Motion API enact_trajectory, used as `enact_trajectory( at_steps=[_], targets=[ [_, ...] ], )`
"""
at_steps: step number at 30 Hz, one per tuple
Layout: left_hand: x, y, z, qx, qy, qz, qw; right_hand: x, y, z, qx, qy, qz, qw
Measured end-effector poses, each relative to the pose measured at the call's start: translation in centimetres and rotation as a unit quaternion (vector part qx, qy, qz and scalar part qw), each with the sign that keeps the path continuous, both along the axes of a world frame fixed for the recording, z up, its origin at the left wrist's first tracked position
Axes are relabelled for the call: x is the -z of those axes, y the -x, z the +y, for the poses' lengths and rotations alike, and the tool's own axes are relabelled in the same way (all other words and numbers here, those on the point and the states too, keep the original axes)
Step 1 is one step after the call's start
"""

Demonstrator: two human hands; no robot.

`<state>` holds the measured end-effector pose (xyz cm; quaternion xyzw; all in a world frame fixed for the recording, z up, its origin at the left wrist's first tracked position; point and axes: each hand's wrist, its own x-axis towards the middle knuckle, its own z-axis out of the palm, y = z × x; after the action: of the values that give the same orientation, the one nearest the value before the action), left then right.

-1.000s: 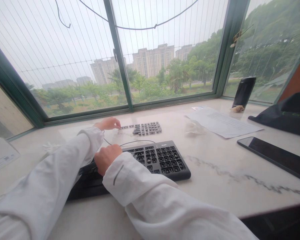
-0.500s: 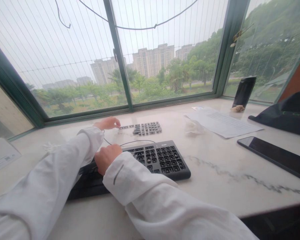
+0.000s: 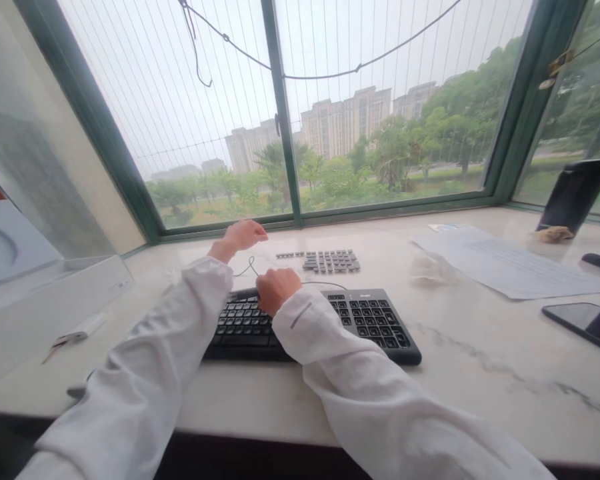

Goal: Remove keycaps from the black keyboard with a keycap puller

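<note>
A black keyboard (image 3: 375,323) lies on the pale marble counter (image 3: 480,380), its thin cable (image 3: 250,265) looping behind it. My right hand (image 3: 279,291) rests on the keyboard's middle keys with its fingers curled under; what they touch is hidden. My left hand (image 3: 243,235) hovers over the counter behind the keyboard, fingers bent downward, left of the loose black keycaps (image 3: 330,261) laid out in rows. I cannot see whether it holds a keycap. Both arms wear white sleeves.
A white box (image 3: 45,307) stands at the left with a small tool (image 3: 75,332) beside it. Printed sheets (image 3: 510,268), crumpled clear wrap (image 3: 427,268), a dark phone (image 3: 583,322) and an upright black object (image 3: 574,195) lie to the right. Window frames close the back.
The view has swung left, showing the white box. My left hand has lifted off the row of keycaps and drawn back to their left. My right hand stays on the keyboard.
</note>
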<state>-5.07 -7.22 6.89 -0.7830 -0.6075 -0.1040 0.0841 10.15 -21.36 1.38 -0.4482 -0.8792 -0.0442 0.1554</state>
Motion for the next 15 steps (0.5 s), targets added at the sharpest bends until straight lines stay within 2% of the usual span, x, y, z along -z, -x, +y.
enact_trajectory(
  at_steps=[2, 4, 8, 12, 15],
  targets=[
    [-0.5, 0.4, -2.7, -0.022, -0.031, -0.025, 0.999, -0.3, -0.7, 0.6, 0.033, -0.010, 0.015, 0.999],
    [-0.5, 0.8, -5.4, -0.014, -0.031, -0.032, 0.999, -0.3, -1.3, 1.2, 0.070, -0.006, 0.031, 0.997],
    [0.8, 1.7, -9.4, 0.105, 0.061, -0.051, 0.991, 0.2, -1.8, 2.1, 0.103, -0.014, 0.074, 0.992],
    [3.2, 2.7, -10.8, 0.196, 0.104, -0.091, 0.971, 0.8, -1.3, 2.7, 0.091, -0.014, 0.146, 0.985],
    [4.8, 3.5, -10.6, 0.224, 0.121, -0.084, 0.963, 1.0, -0.9, 3.0, 0.077, 0.005, 0.239, 0.968]
  ],
)
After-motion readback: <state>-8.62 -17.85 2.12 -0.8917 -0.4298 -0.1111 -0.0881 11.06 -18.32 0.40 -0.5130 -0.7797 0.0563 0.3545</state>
